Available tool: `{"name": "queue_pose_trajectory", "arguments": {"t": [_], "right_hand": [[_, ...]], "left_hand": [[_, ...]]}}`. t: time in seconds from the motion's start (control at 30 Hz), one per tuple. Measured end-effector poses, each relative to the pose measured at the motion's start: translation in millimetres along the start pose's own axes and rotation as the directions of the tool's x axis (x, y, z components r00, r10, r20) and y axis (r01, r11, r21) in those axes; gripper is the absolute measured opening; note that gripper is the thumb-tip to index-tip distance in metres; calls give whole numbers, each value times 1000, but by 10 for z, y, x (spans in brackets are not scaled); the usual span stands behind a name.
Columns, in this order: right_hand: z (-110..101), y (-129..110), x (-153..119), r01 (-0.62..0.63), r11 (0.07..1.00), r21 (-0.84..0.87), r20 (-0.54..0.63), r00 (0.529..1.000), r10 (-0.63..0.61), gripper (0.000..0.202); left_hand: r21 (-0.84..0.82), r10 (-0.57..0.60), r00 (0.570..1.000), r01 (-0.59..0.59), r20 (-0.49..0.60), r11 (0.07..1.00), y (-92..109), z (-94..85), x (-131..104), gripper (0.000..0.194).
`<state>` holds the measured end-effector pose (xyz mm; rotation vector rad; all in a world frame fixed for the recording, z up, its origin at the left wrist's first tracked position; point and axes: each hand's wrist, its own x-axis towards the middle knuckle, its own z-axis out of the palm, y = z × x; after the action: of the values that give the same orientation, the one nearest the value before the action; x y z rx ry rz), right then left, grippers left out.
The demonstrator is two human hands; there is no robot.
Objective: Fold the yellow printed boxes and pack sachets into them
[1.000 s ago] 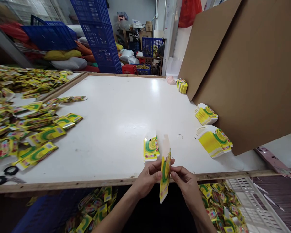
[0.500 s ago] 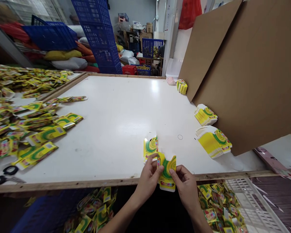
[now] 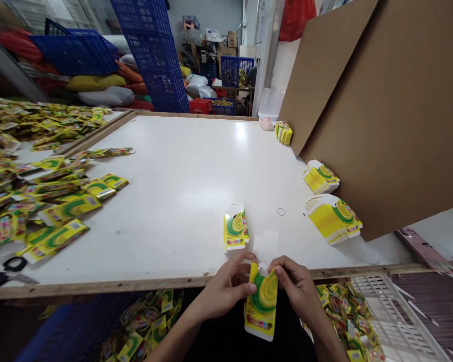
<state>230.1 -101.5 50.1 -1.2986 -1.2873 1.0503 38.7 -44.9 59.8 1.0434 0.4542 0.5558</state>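
Between my two hands is a small yellow and green cardboard box (image 3: 263,301), tilted, its upper end open with white flaps showing. My left hand (image 3: 232,284) grips its left side near the top, thumb on the printed front. My right hand (image 3: 295,281) pinches its upper right corner between thumb and fingers. The box hangs past the table's front edge, over my dark lap. Just beyond my left hand, a few flat box blanks (image 3: 235,231) of the same print lie on the white table (image 3: 189,171).
Stacks of flat blanks (image 3: 334,218) lie on the right by a leaning cardboard sheet (image 3: 407,125). Boxes (image 3: 66,208) are piled at left, with scissors (image 3: 11,271) near the front edge. Below stand a white crate (image 3: 396,311) and a blue crate (image 3: 64,332) with boxes beside them.
Both hands have drawn the box down and toward me, off the blanks on the table. My right hand has shifted from its side to its top corner.
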Motion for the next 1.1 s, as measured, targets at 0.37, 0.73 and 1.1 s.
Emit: {"name": "queue_pose_trajectory", "arguments": {"t": [0.37,0.73,1.1], "right_hand": [[-1,64,12,97,995,-1,-194,976,-96,30],[118,58,44,-146,981,-124,-89,987,136,30],[35,71,51,-22,993,-116,-123,992,8,29]], "left_hand": [[122,25,985,-5,-168,992,-36,37,36,45],[384,84,976,-1,-199,923,-66,115,58,44],[179,83,965,-38,-248,983,-58,113,86,43]]}}
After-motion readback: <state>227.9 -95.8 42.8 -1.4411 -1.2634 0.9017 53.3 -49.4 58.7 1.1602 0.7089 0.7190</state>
